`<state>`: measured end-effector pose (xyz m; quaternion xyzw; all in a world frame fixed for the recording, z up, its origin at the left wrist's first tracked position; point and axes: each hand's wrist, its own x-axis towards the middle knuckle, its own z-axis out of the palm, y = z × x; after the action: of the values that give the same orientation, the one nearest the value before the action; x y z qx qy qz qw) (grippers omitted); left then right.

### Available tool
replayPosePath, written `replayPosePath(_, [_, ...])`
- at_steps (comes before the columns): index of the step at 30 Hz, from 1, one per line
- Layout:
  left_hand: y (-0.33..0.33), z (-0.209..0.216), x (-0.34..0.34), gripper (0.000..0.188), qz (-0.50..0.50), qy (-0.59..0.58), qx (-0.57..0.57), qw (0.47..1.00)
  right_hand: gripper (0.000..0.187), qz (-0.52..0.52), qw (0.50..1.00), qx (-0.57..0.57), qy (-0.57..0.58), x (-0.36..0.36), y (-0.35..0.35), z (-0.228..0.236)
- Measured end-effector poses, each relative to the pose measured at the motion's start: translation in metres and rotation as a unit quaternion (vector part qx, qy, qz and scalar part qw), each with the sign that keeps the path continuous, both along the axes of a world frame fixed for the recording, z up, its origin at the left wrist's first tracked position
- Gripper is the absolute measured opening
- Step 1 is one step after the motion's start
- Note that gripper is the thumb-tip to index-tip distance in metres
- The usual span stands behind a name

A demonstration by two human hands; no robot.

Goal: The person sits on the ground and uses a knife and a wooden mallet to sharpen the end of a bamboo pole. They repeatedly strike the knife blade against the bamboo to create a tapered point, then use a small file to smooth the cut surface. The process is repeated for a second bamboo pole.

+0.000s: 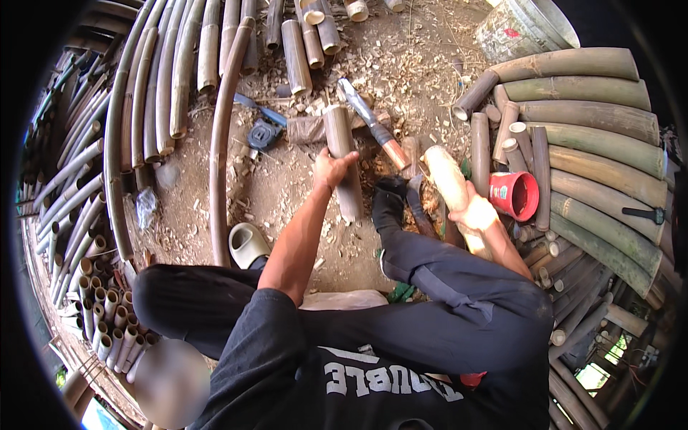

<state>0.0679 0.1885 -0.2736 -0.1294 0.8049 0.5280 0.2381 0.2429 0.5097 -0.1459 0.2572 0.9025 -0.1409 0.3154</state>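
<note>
My left hand (332, 169) is closed round the side of a brown bamboo section (342, 193), which stands out past the fingers at both ends. In my right hand (476, 212) is a thick, pale wooden club (446, 172), its fingers wrapped about the middle of it. Between the two hands, a bladed tool (373, 123) with a metal upper part and wooden handle lies on the ground. A short wooden block (306, 130) is on the far side of the left hand, partly behind the bamboo section.
A blue-black tape measure (264, 135) lies on the chip-strewn ground (193, 208). Long bamboo poles (228, 107) line the left. To the right are stacked bamboo lengths (602, 140) and a red cup (514, 196). A dirty white bucket (523, 32) stands far right.
</note>
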Motion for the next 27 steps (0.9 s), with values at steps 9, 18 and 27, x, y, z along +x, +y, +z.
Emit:
replayPosePath(9, [-0.013, -0.004, -0.007, 0.086, -0.002, -0.071, 0.173, 0.982, 0.113, 0.016, 1.000, 0.007, 0.010, 0.006, -0.008, 0.003])
replayPosePath(18, [0.004, 0.009, 0.013, 0.092, -0.060, 0.054, -0.163, 0.983, 0.113, 0.015, 0.999, 0.011, 0.040, 0.021, -0.010, -0.015])
replayPosePath(27, [-0.020, -0.004, -0.001, 0.085, -0.048, 0.020, 0.033, 0.998, 0.111, 0.027, 1.000, 0.004, -0.012, -0.007, -0.008, 0.008])
